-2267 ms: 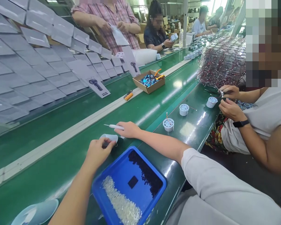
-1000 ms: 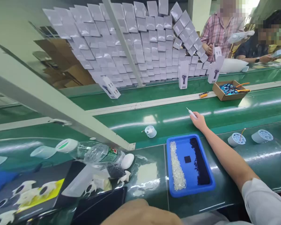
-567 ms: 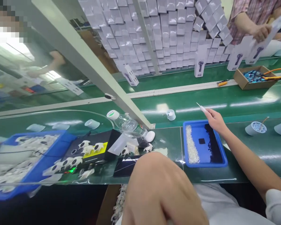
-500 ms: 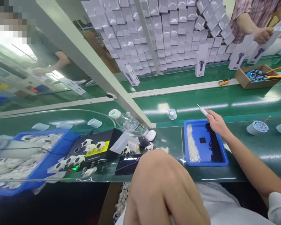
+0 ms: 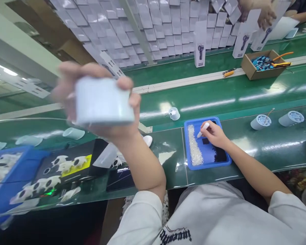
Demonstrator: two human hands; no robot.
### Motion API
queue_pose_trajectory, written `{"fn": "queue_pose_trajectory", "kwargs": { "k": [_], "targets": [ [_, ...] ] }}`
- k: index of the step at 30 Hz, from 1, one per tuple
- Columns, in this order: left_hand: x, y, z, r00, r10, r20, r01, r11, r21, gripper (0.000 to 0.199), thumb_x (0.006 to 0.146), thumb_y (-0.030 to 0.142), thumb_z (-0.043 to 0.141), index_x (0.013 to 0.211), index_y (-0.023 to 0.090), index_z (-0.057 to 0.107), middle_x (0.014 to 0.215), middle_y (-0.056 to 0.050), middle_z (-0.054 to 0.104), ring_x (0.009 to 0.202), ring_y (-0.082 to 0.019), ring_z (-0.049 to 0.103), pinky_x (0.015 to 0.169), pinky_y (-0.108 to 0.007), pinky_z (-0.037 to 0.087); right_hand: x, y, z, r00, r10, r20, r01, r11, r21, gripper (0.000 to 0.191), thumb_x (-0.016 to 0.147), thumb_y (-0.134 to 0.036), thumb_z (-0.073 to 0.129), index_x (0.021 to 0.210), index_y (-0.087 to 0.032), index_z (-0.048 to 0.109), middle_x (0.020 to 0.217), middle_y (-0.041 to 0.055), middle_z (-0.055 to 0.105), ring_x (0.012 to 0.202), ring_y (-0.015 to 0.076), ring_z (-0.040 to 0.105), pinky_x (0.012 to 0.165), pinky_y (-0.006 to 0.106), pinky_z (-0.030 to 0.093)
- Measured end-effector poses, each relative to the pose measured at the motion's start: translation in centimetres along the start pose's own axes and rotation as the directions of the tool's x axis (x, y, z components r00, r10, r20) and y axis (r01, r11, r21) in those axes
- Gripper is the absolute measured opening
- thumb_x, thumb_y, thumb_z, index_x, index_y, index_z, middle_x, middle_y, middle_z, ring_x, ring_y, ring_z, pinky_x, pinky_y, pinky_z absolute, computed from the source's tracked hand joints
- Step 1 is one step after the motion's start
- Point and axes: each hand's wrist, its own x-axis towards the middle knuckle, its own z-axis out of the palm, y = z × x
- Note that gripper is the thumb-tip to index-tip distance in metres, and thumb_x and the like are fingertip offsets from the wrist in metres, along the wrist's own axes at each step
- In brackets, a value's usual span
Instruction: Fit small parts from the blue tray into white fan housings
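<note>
Close to the camera, my left hand (image 5: 121, 131) is wrapped around a pale blue-white, cup-shaped housing (image 5: 104, 102), blurred by motion. The far side of that piece is hidden. Over a blue tray (image 5: 209, 166), my right hand (image 5: 215, 134) grips a white pen-like tool (image 5: 204, 128), its tip turned down toward the tray. Small clear-white pieces (image 5: 195, 149) lie along the tray's left side. Small black pieces (image 5: 220, 154) lie on its right, partly covered by my hand. Between them sits a dark square (image 5: 205, 141).
More pale housings (image 5: 260, 121) stand to the right, and one (image 5: 173, 113) lies beyond the tray. A cardboard box (image 5: 264, 71) holds blue parts and orange-handled pliers. White panda-shaped parts (image 5: 44, 183) lie at left beside a blue bin (image 5: 14, 190). Another person's hands (image 5: 266, 15) are at upper right.
My left hand has risen from the lower middle to the upper left, and the pale housing now shows in it. My right hand has lowered the tool to the tray. The view has shifted.
</note>
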Motion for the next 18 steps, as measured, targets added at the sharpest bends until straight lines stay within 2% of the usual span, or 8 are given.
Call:
{"fn": "queue_pose_trajectory", "kwargs": {
  "k": [2, 3, 4, 6, 9, 13, 15, 18],
  "targets": [
    [2.1, -0.4, 1.5, 0.999, -0.036, 0.024, 0.042, 0.944, -0.328, 0.060, 0.073, 0.072, 0.032, 0.111, 0.030, 0.052, 0.122, 0.006, 0.062, 0.133, -0.020, 0.045, 0.093, -0.031, 0.048, 0.0, 0.0, 0.0, 1.000, -0.015, -0.009, 0.014, 0.999, -0.040, 0.033, 0.084, -0.056, 0.053, 0.082, -0.023, 0.051, 0.073, 0.0020, 0.063, 0.063, 0.0149, 0.062, 0.061, 0.029, 0.051],
    [3.0, -0.8, 2.3, 0.993, -0.089, 0.073, 0.112, 0.889, -0.445, 0.047, 0.076, 0.062, 0.040, 0.107, 0.029, 0.052, 0.123, 0.005, 0.062, 0.130, -0.019, 0.049, 0.094, -0.030, 0.049, 0.0, 0.1, 0.0, 1.000, -0.022, -0.013, 0.022, 0.998, -0.051, 0.033, 0.085, -0.056, 0.053, 0.083, -0.023, 0.051, 0.074, 0.0022, 0.063, 0.063, 0.0148, 0.062, 0.061, 0.029, 0.051],
    [3.8, -1.3, 3.1, 0.987, -0.154, 0.046, 0.155, 0.834, -0.529, 0.039, 0.078, 0.057, 0.039, 0.100, 0.028, 0.053, 0.117, 0.002, 0.065, 0.125, -0.019, 0.053, 0.090, -0.031, 0.051, 0.0, 0.1, 0.0, 0.999, -0.032, -0.014, 0.031, 0.998, -0.055, 0.033, 0.085, -0.056, 0.053, 0.083, -0.023, 0.051, 0.074, 0.0023, 0.063, 0.063, 0.0148, 0.063, 0.061, 0.029, 0.051],
    [5.2, -2.8, 4.4, 0.978, -0.200, 0.050, 0.191, 0.788, -0.585, 0.033, 0.080, 0.058, 0.042, 0.088, 0.028, 0.055, 0.105, -0.004, 0.067, 0.119, -0.022, 0.057, 0.085, -0.033, 0.055, 0.0, 0.2, 0.0, 0.999, -0.052, -0.006, 0.052, 0.997, -0.050, 0.032, 0.087, -0.054, 0.053, 0.085, -0.023, 0.051, 0.074, 0.0022, 0.064, 0.063, 0.0150, 0.064, 0.061, 0.029, 0.052],
    [6.2, -4.8, 5.4, 0.975, -0.221, 0.036, 0.179, 0.670, -0.720, 0.023, 0.079, 0.051, 0.053, 0.079, 0.028, 0.054, 0.096, -0.006, 0.068, 0.116, -0.024, 0.058, 0.087, -0.035, 0.056, 0.0, 0.4, -0.1, 0.996, -0.092, 0.004, 0.092, 0.995, -0.041, 0.028, 0.088, -0.050, 0.055, 0.086, -0.023, 0.052, 0.073, 0.0020, 0.065, 0.062, 0.0158, 0.064, 0.059, 0.030, 0.052],
    [6.4, -5.4, 5.5, 0.964, -0.264, 0.038, 0.170, 0.499, -0.850, 0.012, 0.077, 0.039, 0.060, 0.075, 0.028, 0.055, 0.094, -0.005, 0.069, 0.117, -0.025, 0.059, 0.091, -0.036, 0.057, 0.0, 0.4, -0.1, 0.992, -0.128, -0.009, 0.127, 0.989, -0.072, 0.021, 0.089, -0.043, 0.057, 0.085, -0.023, 0.052, 0.070, 0.0010, 0.064, 0.061, 0.0160, 0.062, 0.056, 0.030, 0.050],
    [6.2, -5.0, 5.4, 0.962, -0.269, 0.036, 0.166, 0.478, -0.863, 0.012, 0.076, 0.038, 0.062, 0.075, 0.027, 0.055, 0.096, -0.005, 0.069, 0.118, -0.025, 0.059, 0.091, -0.036, 0.057, 0.1, 0.3, -0.3, 0.986, -0.161, -0.039, 0.154, 0.979, -0.134, 0.016, 0.088, -0.037, 0.058, 0.082, -0.024, 0.052, 0.068, 0.0001, 0.063, 0.059, 0.0154, 0.060, 0.055, 0.029, 0.048],
    [6.0, -4.1, 5.3, 0.962, -0.271, 0.011, 0.148, 0.493, -0.858, 0.015, 0.075, 0.038, 0.065, 0.076, 0.027, 0.056, 0.096, -0.004, 0.069, 0.119, -0.026, 0.059, 0.090, -0.036, 0.058, 0.2, -0.1, -0.9, 0.964, -0.250, -0.087, 0.220, 0.939, -0.263, 0.012, 0.085, -0.030, 0.060, 0.077, -0.024, 0.053, 0.068, -0.0003, 0.063, 0.059, 0.0144, 0.057, 0.056, 0.028, 0.046]
  ]
}}
